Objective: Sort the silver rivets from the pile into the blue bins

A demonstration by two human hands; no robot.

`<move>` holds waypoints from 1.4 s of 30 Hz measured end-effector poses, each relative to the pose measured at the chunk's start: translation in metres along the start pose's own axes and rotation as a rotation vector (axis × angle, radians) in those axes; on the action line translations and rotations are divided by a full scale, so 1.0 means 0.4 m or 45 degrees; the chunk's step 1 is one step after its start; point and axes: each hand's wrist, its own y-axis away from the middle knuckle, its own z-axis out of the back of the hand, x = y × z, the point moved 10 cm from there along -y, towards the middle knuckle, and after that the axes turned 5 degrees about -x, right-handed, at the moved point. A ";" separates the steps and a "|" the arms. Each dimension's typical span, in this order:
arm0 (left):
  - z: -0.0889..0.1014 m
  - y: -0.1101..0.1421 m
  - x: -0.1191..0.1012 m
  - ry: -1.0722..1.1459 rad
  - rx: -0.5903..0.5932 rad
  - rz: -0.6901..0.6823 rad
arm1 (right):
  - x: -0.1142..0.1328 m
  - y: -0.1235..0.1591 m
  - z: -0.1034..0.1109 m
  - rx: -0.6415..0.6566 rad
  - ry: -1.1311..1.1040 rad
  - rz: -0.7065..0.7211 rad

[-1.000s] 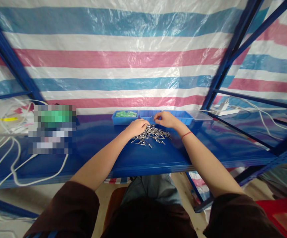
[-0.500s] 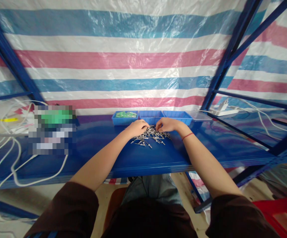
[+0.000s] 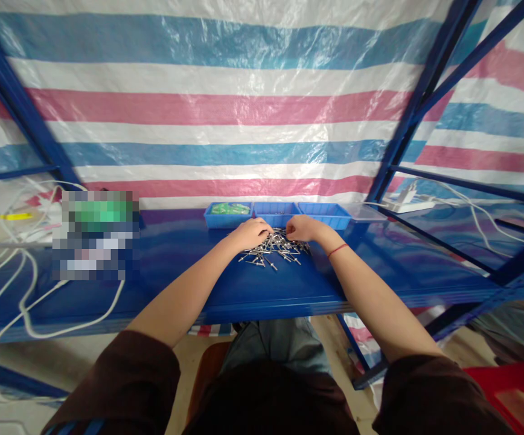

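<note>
Well to the left of both hands, white cables [image 3: 27, 320] trail over the blue table [image 3: 166, 287]. Just beyond the left hand [image 3: 253, 231] sits a blue bin [image 3: 229, 222] of green pieces [image 3: 230, 208]. That hand curves, palm down, over the left side of a pile of metal rivets [image 3: 273, 246]; whether it grips any, I cannot tell. The heap spreads between and below the hands, a middle bin [image 3: 273, 209] behind it. Rightward, the right hand [image 3: 305, 228] curls its fingers at the pile, any hold hidden, with a third bin [image 3: 328, 210] just past it.
</note>
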 end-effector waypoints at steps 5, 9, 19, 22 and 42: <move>0.013 0.001 0.007 -0.003 -0.075 0.065 | -0.004 -0.004 0.040 -0.162 -0.089 0.095; 0.070 0.003 -0.014 0.151 -0.315 0.073 | -0.009 -0.006 0.070 -0.263 -0.593 0.146; 0.133 0.014 -0.010 0.511 -0.651 0.201 | 0.023 -0.001 0.065 -0.215 -1.231 0.095; 0.142 0.016 -0.016 0.504 -0.680 0.182 | 0.028 0.000 0.059 -0.189 -1.340 0.070; 0.119 0.007 0.015 0.424 -0.600 0.192 | -0.039 -0.023 0.143 -0.837 -1.174 0.118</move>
